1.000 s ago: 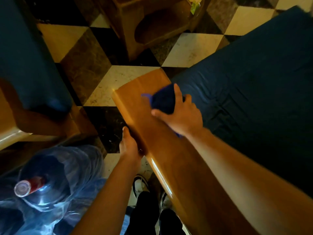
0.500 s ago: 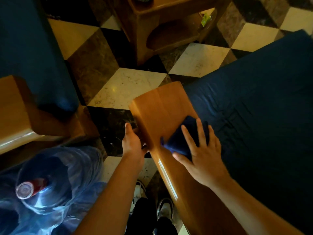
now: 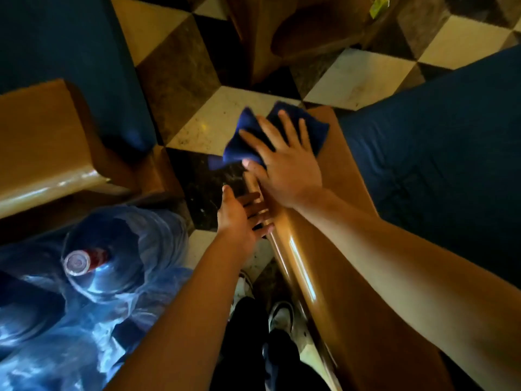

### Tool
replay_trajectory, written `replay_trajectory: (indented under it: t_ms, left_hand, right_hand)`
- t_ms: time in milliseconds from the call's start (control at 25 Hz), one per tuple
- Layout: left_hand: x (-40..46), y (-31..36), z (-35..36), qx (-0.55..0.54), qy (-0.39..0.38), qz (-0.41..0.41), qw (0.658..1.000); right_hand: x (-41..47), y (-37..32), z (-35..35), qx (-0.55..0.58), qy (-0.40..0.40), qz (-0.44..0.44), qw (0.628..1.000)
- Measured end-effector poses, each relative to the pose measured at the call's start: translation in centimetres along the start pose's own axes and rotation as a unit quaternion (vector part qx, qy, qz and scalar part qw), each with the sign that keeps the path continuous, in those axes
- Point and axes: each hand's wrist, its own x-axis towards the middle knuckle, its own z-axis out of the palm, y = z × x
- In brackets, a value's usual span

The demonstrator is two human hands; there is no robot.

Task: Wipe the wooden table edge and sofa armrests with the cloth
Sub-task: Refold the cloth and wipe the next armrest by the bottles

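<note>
Sofa armrest (image 3: 346, 230), long and wooden, runs from 5 o'clock up to the middle of the view, with the big blue seat cushion (image 3: 439, 165) beside it at 3 o'clock. A water bottle (image 3: 93, 266) in plastic wrap sits at 8 o'clock. The right hand (image 3: 284, 167) presses flat, fingers spread wide, on the blue cloth (image 3: 248, 136) at the armrest's far end. The left hand (image 3: 239, 215) lies open against the armrest's side, holding nothing. The cloth hangs over the end, so one more push could slide it off onto the floor.

Right hand (image 3: 284, 167) hides much of the cloth (image 3: 242, 136); armrest (image 3: 352, 170) end covered
</note>
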Motion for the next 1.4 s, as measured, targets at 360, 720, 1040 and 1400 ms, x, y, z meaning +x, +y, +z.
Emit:
replay_trajectory:
  t_ms: [360, 720, 1040, 1400]
  left_hand:
    - [-2.7, -6.4, -2.2, 0.102, -0.04, -0.077, 0.991]
    - [-4.6, -10.6, -4.1, 0.143, -0.001, 0.034, 0.989]
    - [-16.1, -36.1, -8.9, 0.236, -0.075, -0.067, 0.966]
    - [-24.2, -47.0, -14.3, 0.369, -0.125, -0.089, 0.917]
  right_hand:
    - [-21.2, -3.1, -2.6, -0.015, -0.134, 0.142, 0.981]
    - [-20.3, -5.4, -0.9, 0.004, -0.056, 0.175, 0.983]
    - [-58.3, -10.2, -2.4, -0.007, -0.091, 0.271, 0.958]
    - [-67.2, -13.9, -7.9, 0.32, -0.1, 0.416, 0.845]
